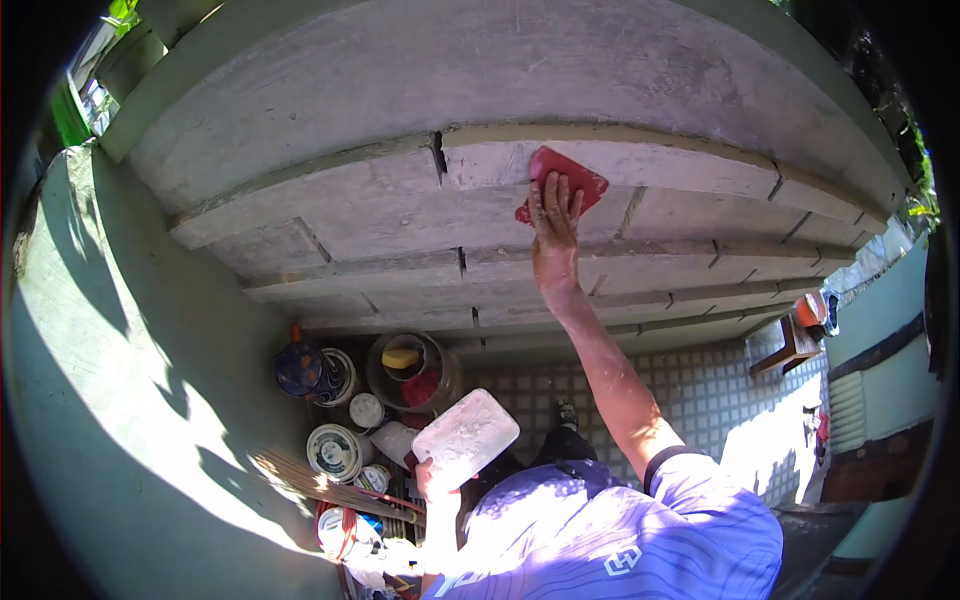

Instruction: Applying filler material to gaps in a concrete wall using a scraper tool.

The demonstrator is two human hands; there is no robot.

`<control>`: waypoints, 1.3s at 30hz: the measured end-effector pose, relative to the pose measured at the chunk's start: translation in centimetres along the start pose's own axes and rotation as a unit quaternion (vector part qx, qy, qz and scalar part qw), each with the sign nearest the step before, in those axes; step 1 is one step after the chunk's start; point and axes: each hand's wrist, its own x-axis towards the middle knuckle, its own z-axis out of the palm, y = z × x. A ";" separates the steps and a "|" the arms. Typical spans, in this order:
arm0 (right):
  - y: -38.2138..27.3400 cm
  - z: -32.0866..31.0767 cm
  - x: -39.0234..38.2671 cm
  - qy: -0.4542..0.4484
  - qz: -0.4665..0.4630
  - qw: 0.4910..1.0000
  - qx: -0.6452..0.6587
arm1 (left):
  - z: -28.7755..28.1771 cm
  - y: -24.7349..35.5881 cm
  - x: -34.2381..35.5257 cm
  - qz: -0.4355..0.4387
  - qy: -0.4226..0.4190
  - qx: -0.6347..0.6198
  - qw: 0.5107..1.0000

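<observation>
From here I can't see underside of red pad (588,185); right fingers (551,190) hide part of its top. Left fingers (427,473) partly lost behind white tray (500,425); can't make out full grip. Legs (565,444) mostly hidden by purple shirt (610,515), itself cut off at lower edge. Orange thing (806,311) on far counter (795,345) too small to name.

I've got the right arm (605,365) stretched up, right hand (556,235) with fingers (563,190) a bit apart, left hand (437,482) down low.
</observation>
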 end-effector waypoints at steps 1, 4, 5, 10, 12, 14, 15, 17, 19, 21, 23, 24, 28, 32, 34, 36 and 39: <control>-0.9 0.8 -0.7 0.004 0.001 1.000 -0.002 | -0.8 -0.2 0.2 0.004 -0.006 -0.002 1.000; -3.0 0.2 -3.1 -0.058 -0.022 0.994 0.091 | -1.5 -0.2 0.3 0.026 -0.004 0.015 1.000; -3.2 -1.1 -3.3 -0.046 -0.026 0.992 0.111 | -1.8 -0.4 0.0 0.043 0.010 0.032 0.999; 0.1 -5.0 0.8 0.130 0.094 0.987 0.024 | -3.4 -0.2 0.2 0.085 -0.019 0.131 0.988; 1.9 -3.7 2.2 0.145 0.109 0.983 0.022 | -1.7 0.8 -0.3 0.019 -0.034 0.055 0.998; 1.6 -1.6 2.6 0.150 0.125 0.980 0.025 | -0.6 1.0 -0.2 0.012 -0.041 0.047 0.998; 0.2 -0.1 2.3 0.124 0.104 0.985 0.056 | -0.3 1.1 0.0 0.006 -0.044 0.039 0.998; -3.8 1.7 1.1 0.048 0.061 0.990 0.116 | -0.6 1.0 0.1 0.008 -0.030 0.040 0.999; -6.1 1.9 -0.4 0.020 0.034 0.989 0.141 | -1.2 0.5 0.5 0.008 -0.018 0.041 0.999; -7.8 0.8 -1.0 -0.060 0.032 0.976 0.207 | -1.5 0.2 1.2 -0.011 0.000 0.018 1.000; -7.0 -0.9 -0.2 -0.033 0.009 0.982 0.188 | -1.6 0.1 1.1 -0.008 -0.004 0.019 1.000; -6.2 -2.1 0.3 -0.007 -0.014 0.986 0.166 | -1.3 0.1 1.0 -0.008 -0.002 0.020 1.000; -1.8 -2.6 3.1 0.038 -0.021 0.999 0.022 | -0.9 0.1 0.9 0.010 -0.021 0.018 1.000; -0.6 -0.6 -0.3 -0.068 -0.063 0.996 0.008 | -1.1 -0.4 1.1 0.024 -0.022 0.029 0.999; -1.6 -1.2 -2.2 -0.118 -0.094 0.988 0.020 | -1.2 -0.5 1.4 0.018 -0.019 0.026 0.999; -2.0 -2.5 -2.9 -0.146 -0.108 0.975 0.125 | -1.0 -0.4 1.2 0.024 -0.019 0.030 0.999; -0.3 -5.2 0.1 0.007 -0.080 0.994 0.071 | -1.3 -0.2 1.3 0.028 -0.020 0.039 0.999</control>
